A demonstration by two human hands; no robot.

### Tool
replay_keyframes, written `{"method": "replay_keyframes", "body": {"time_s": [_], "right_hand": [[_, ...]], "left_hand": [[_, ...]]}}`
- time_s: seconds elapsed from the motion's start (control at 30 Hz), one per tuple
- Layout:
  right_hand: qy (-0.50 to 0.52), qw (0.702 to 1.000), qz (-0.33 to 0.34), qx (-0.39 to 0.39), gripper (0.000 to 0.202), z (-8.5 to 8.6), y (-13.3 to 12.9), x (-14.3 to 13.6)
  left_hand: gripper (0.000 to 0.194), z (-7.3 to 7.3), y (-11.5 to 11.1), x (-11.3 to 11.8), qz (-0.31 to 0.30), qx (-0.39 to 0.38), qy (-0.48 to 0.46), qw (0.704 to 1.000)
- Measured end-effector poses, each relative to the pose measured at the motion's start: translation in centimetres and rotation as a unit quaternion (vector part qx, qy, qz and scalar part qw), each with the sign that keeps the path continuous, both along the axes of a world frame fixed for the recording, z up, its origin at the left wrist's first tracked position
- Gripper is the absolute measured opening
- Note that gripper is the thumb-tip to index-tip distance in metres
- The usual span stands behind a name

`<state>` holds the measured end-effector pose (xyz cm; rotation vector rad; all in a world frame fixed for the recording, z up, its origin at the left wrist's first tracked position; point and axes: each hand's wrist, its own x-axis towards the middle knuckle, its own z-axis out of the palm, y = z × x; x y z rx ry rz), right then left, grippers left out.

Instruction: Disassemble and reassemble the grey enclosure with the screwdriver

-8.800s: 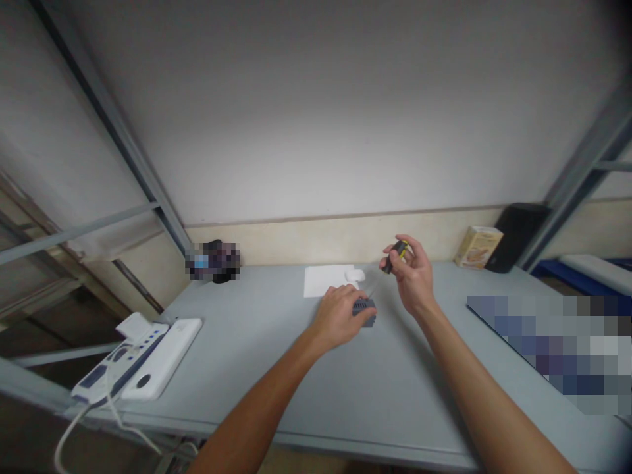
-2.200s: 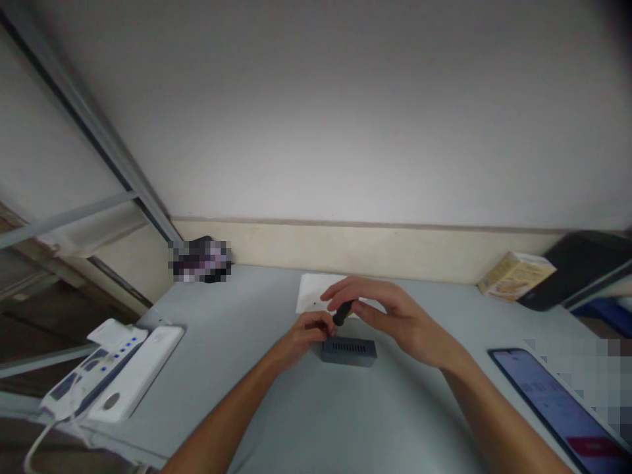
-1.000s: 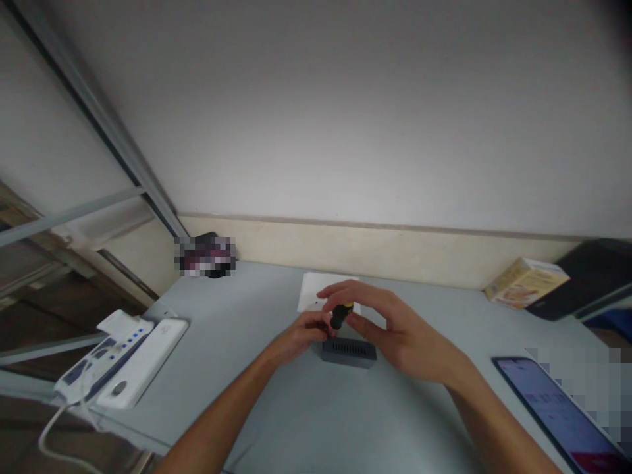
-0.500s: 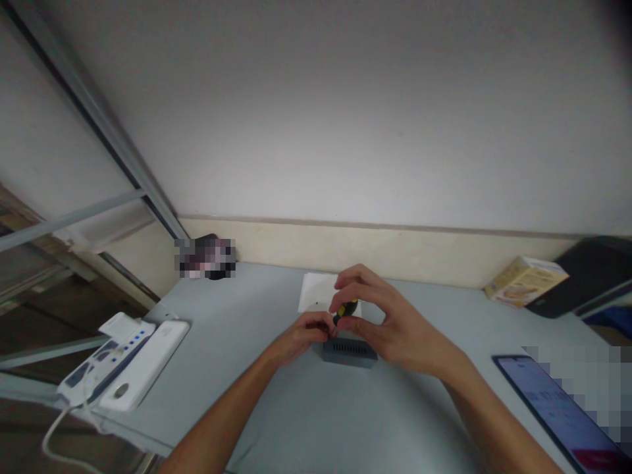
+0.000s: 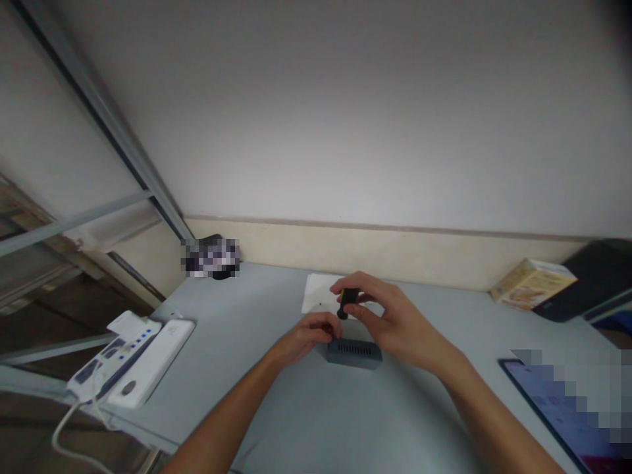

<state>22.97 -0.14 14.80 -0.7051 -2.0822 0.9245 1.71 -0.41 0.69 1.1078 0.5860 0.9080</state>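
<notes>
My right hand (image 5: pixel 378 313) holds a short screwdriver (image 5: pixel 349 301) by its black and yellow handle, between thumb and fingers. The screwdriver stands nearly upright over the back left of a small dark grey box (image 5: pixel 354 355) with a row of slots. Its tip is hidden near my left fingertips. My left hand (image 5: pixel 313 334) is closed, thumb and fingers curled together at the box's left rear corner; what they pinch is hidden. Behind both hands lies a white sheet (image 5: pixel 316 293) with a small dark spot on it.
A white power strip (image 5: pixel 113 355) and a long white power bank-like block (image 5: pixel 153 365) lie at the left, with a cable (image 5: pixel 56 428) hanging off the edge. Right of my hands are a tablet-like screen (image 5: pixel 548 408), a yellow carton (image 5: pixel 530 286) and a black case (image 5: pixel 587 280). A wall rises behind.
The screwdriver has gone from tilted to more upright, and my right fingers have shifted round its handle. My left hand stays at the box corner. The whole view has shifted slightly.
</notes>
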Motion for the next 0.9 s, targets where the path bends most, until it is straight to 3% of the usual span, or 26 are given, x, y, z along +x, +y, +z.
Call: {"method": "replay_keyframes", "body": {"time_s": [0.9], "right_hand": [[0.007, 1.000, -0.001, -0.012, 0.028, 0.59, 0.07, 0.27]], "left_hand": [[0.019, -0.43, 0.11, -0.18, -0.008, 0.000, -0.006, 1.000]]}}
